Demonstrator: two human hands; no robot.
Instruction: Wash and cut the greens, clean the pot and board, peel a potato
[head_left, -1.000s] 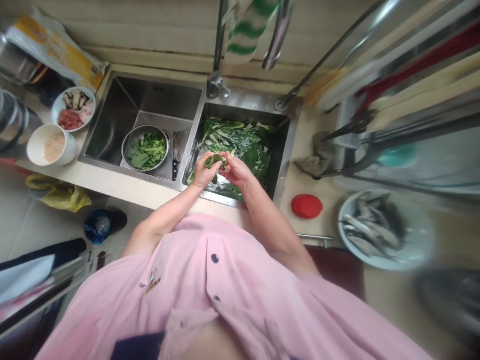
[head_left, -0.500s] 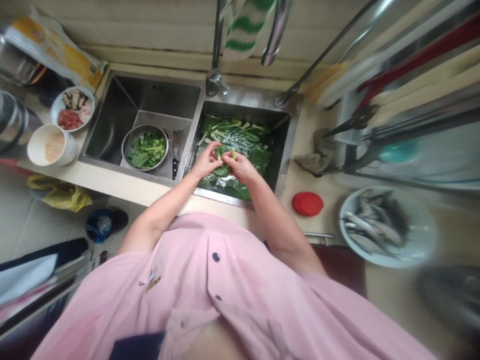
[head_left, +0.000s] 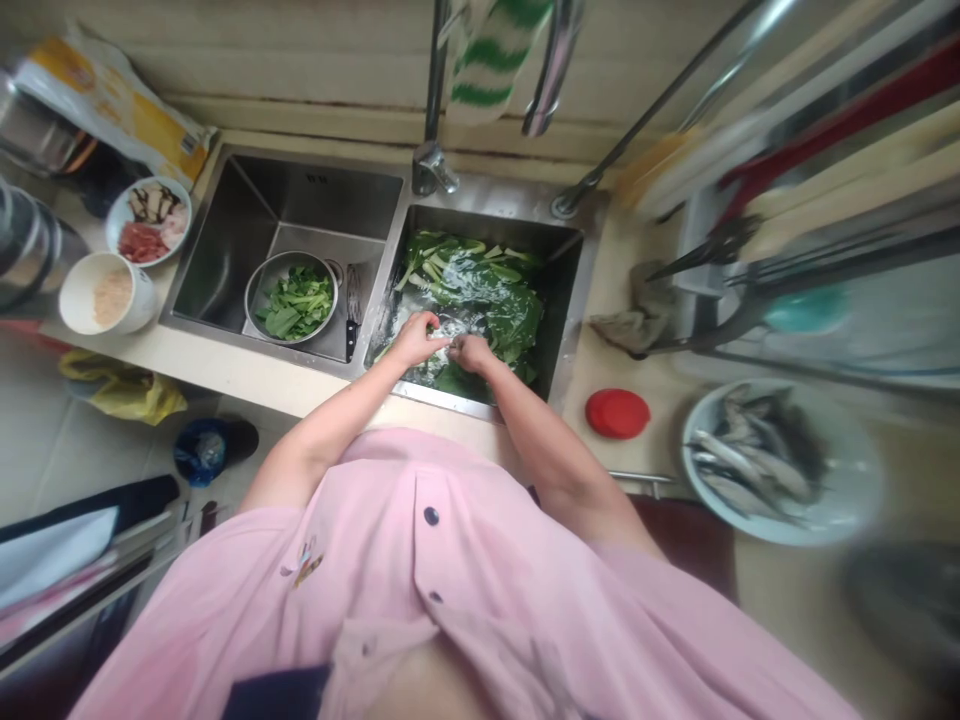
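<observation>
Greens (head_left: 469,285) lie spread in the wet sink basin (head_left: 487,218), easy to rinse; left hand (head_left: 415,338) and right hand (head_left: 471,352) meet low over them, fingers (head_left: 431,335) curled nearly shut, can't tell if they're holding a leaf.

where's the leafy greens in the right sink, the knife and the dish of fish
leafy greens (head_left: 517,320), head view, on a dark wet leaf
kitchen knife (head_left: 350,340), head view, on its black handle
dish of fish (head_left: 851,480), head view, on its bare rim
</observation>
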